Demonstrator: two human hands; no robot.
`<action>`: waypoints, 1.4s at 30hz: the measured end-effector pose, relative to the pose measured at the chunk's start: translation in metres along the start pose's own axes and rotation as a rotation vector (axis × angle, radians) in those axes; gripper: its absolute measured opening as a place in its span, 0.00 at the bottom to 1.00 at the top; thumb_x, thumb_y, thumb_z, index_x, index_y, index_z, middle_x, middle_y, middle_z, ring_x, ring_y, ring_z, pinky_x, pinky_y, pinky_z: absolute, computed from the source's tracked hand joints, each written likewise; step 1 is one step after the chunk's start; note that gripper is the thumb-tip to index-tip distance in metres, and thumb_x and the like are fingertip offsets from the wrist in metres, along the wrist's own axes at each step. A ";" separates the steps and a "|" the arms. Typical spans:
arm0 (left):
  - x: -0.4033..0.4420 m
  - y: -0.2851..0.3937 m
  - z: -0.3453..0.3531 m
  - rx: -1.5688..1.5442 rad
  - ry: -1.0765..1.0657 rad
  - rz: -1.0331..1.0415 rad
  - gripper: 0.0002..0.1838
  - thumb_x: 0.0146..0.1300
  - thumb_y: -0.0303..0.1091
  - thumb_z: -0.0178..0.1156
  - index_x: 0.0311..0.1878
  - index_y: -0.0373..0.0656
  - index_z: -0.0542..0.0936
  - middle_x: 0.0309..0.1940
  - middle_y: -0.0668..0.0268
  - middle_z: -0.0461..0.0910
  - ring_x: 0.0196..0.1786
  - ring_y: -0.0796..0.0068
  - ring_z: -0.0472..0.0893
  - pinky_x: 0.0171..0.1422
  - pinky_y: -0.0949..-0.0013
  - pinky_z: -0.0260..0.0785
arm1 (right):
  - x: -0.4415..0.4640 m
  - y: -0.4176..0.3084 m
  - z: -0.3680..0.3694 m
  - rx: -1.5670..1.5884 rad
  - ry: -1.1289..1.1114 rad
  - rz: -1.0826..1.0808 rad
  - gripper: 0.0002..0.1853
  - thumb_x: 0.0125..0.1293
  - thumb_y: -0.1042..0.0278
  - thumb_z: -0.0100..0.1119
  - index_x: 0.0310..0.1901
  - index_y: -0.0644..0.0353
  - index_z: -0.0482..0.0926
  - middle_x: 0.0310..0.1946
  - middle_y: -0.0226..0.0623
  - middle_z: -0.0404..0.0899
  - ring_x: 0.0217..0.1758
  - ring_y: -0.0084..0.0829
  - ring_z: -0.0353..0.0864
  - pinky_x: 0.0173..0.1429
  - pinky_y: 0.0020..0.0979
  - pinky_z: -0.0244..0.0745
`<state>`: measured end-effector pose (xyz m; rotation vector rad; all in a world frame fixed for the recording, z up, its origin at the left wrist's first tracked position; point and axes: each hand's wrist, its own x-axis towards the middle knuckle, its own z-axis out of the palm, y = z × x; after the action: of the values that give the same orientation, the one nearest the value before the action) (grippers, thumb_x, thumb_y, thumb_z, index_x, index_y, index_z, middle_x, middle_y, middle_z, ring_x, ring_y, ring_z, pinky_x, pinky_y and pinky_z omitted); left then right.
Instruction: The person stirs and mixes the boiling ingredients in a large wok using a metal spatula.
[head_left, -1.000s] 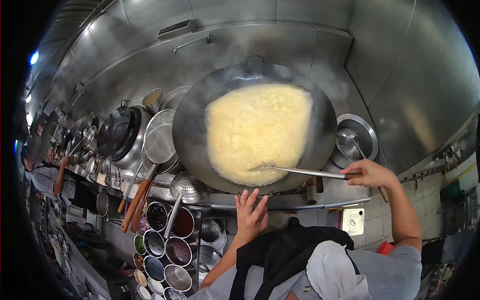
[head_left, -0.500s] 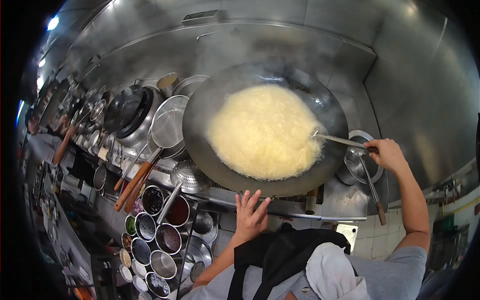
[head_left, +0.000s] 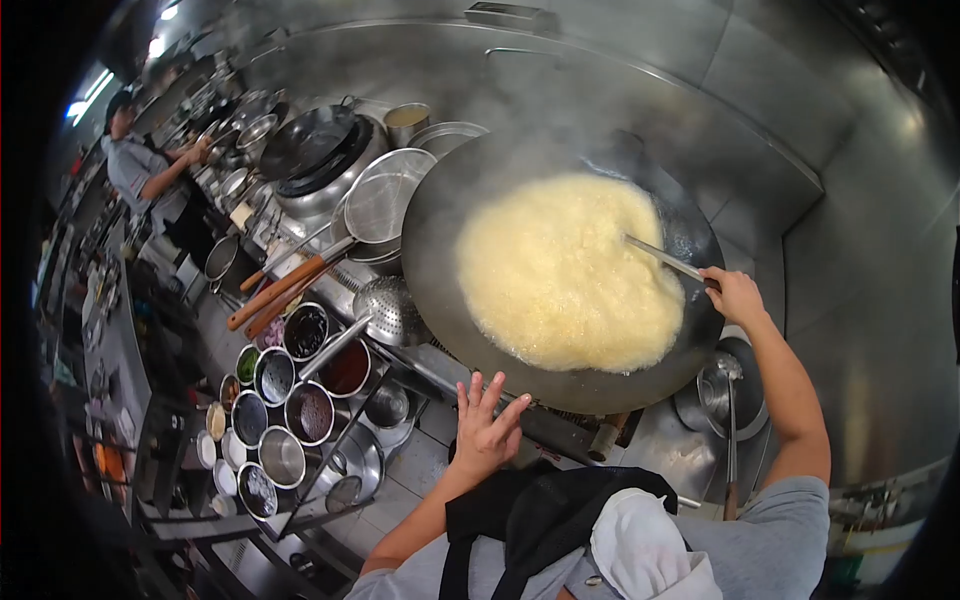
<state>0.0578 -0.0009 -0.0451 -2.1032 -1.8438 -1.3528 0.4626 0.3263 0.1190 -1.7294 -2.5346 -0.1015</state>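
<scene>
A large dark wok [head_left: 440,290] holds pale yellow, bubbling, foamy liquid [head_left: 565,280]. My right hand [head_left: 735,296] is closed around the handle of a long-handled metal cooking utensil [head_left: 665,257]. The foam hides the utensil's head. At the wok's near edge, my left hand [head_left: 488,428] is open with fingers spread and nothing in it. Whether its fingertips touch the rim I cannot tell. Steam rises over the wok.
Left of the wok are wire strainers [head_left: 390,195] with wooden handles and a perforated ladle [head_left: 392,310]. Several metal pots of sauces and ingredients [head_left: 310,412] stand below it. On the right a bowl [head_left: 765,370] holds another utensil. A co-worker [head_left: 150,175] stands far left.
The view has swung, moving the scene across the frame. My right hand has carried the utensil farther into the wok, and its head has sunk from sight. My left hand remains by the rim.
</scene>
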 end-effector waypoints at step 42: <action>0.004 0.000 0.003 -0.085 0.080 0.052 0.32 0.58 0.29 0.75 0.69 0.58 0.87 0.85 0.51 0.67 0.90 0.31 0.55 0.88 0.22 0.48 | -0.190 -0.015 -0.233 -0.077 -0.173 0.106 0.19 0.61 0.74 0.77 0.55 0.53 0.93 0.42 0.43 0.94 0.45 0.48 0.94 0.54 0.45 0.87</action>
<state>0.0594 0.0037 -0.0441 -2.0868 -1.7187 -1.5056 0.5233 0.1229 0.3328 -1.9795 -2.5803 -0.0460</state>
